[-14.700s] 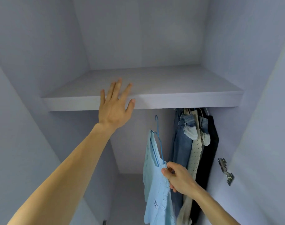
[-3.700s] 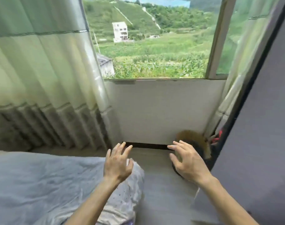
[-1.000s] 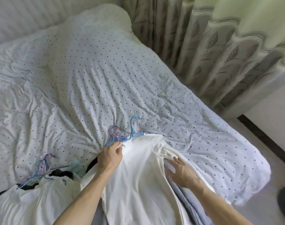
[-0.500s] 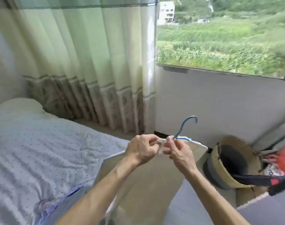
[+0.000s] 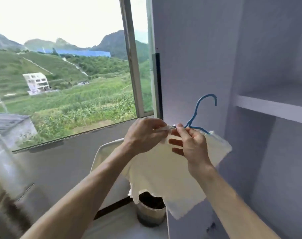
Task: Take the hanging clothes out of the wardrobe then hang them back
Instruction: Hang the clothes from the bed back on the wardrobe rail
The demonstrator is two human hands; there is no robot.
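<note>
A cream white shirt (image 5: pixel 165 176) hangs on a blue hanger (image 5: pixel 199 112) held up in front of me, its hook pointing right toward the wardrobe. My left hand (image 5: pixel 144 135) pinches the shirt's collar at the top. My right hand (image 5: pixel 191 144) pinches the collar and the hanger's neck just to the right, lower fingers spread over the cloth. The grey wardrobe (image 5: pixel 195 57) stands open on the right, with a shelf (image 5: pixel 274 109) at hook height. No rail or hanging clothes show in this view.
A window (image 5: pixel 69 75) with a frame post (image 5: pixel 131 57) fills the left, above a grey wall. A round basket (image 5: pixel 151 211) stands on the floor under the shirt. A sheer curtain (image 5: pixel 3 161) hangs at the far left.
I have turned right from the bed and curtain toward the wardrobe, lifting the shirt on its hanger higher. Both hands still pinch its collar.
</note>
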